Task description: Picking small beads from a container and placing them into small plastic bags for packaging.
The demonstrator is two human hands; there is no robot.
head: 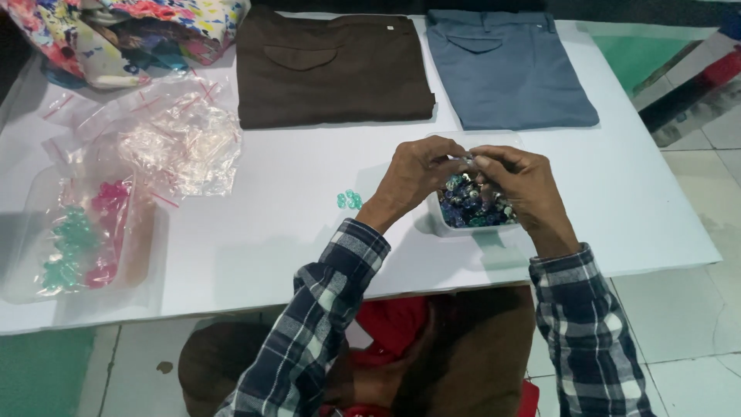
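Fingers point(451, 161) of both hands are pinched together on something small, too tiny to be told, held just above the shallow clear plastic tub of blue and green beads point(472, 207); left hand point(417, 176) and right hand point(519, 184) meet there. At the counter's point(270, 239) far left, clear plastic bags of pink and green beads point(81, 239) lie flat. A few loose green beads point(349, 200) rest near the tub. Were the pinch loosened, the piece could be dropped; a nudged wrist could tip the tub
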